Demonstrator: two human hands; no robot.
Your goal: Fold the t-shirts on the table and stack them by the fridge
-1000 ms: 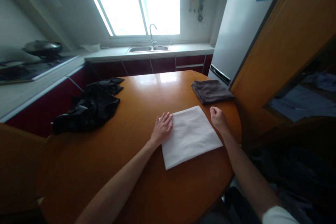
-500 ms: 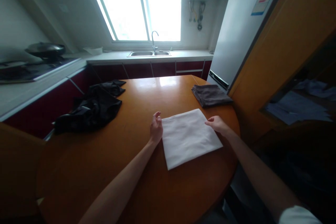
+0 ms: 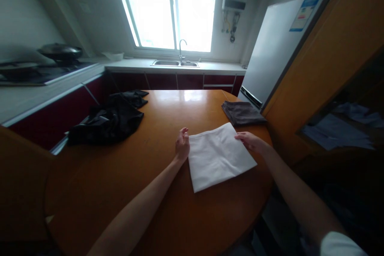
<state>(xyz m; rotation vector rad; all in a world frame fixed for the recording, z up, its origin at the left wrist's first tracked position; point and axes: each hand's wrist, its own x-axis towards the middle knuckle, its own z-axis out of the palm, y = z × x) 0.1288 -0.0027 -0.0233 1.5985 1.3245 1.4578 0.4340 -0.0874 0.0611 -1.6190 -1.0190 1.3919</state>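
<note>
1. Here in the lower middle of the frame, right of centre: a folded white cloth (image 3: 220,158), lying mostly flat on the tabletop (image 3: 96,180), turned slightly askew, with soft creases across its middle.
2. At its left edge, the left hand (image 3: 181,146), fingers curled and side-on to the fabric, probably to steady that edge; cannot tell whether actually gripping any of it.
3. Over at the upper part of the right edge, the right hand (image 3: 252,141), fingertips closed on the cloth in what looks like a light pinch, likely to control the edge without crushing the fold.
4. Both hands at opposite sides, so probably sharing the pull evenly and leaving the middle uncovered.
5. Just beyond, right of centre: a folded gray cloth (image 3: 244,113), near the far right rim of the tabletop, perhaps set there to be out of the way of the hands.
6. Over at left, well apart: a crumpled black cloth (image 3: 111,124), bunched loosely by the tabletop's far left rim, apparently laid without much care for shape.
</note>
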